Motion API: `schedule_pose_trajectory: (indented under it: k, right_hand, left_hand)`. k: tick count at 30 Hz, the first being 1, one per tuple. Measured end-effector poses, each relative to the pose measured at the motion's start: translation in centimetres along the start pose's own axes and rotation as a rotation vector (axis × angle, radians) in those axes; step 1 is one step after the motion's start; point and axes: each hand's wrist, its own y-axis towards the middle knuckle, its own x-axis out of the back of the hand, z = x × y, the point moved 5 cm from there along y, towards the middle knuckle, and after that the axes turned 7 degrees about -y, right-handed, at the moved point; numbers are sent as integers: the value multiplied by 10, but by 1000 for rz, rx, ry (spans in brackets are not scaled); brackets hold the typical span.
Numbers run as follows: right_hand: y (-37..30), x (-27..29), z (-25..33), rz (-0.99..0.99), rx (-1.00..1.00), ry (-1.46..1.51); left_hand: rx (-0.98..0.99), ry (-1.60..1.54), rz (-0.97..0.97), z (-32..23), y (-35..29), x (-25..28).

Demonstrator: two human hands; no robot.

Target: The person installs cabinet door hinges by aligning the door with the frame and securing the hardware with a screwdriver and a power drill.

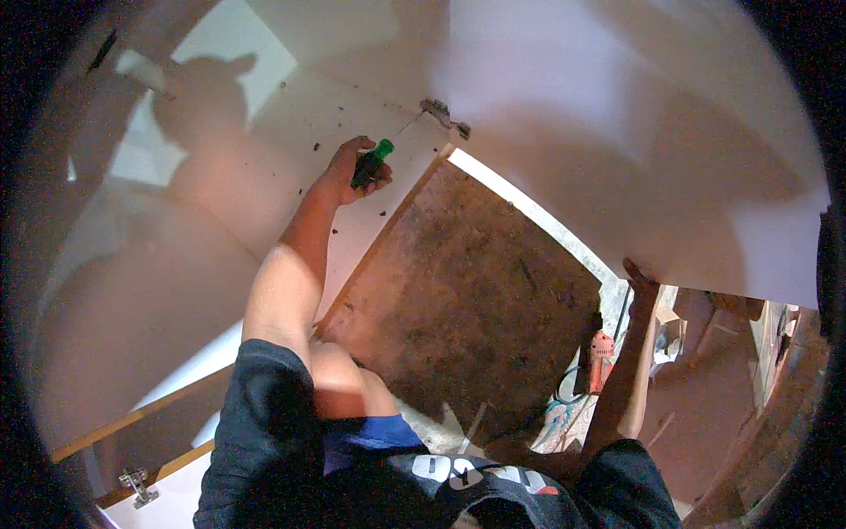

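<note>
My left hand (345, 175) is closed around the green and black handle of a screwdriver (381, 152). Its thin shaft points up and right toward a metal hinge (446, 118), set where the white cabinet side panel (339, 115) meets a large white door (546, 167). Whether the tip touches a screw is too small to tell. Low on the right, my right hand (641, 277) grips the near edge of that door, with the other fingers hidden behind it.
A brown dusty board (476, 282) lies between my arms. An orange power tool (601, 348) and a coiled cable (568, 388) are beside my right forearm. Another hinge (137, 485) sits on a white panel at lower left. Dark crumbs of debris (316, 146) dot the side panel.
</note>
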Motion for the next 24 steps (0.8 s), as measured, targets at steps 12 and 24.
schedule_pose_trajectory:
  k: [12, 24]
  right_hand:
    - [-26, -10, 30, -40, -86, -13]
    - [-14, -12, 7, -41, -21, -20]
  left_hand:
    - [-412, 293, 56, -6, -25, -18]
    - [-797, 725, -374, -10, -25, -9]
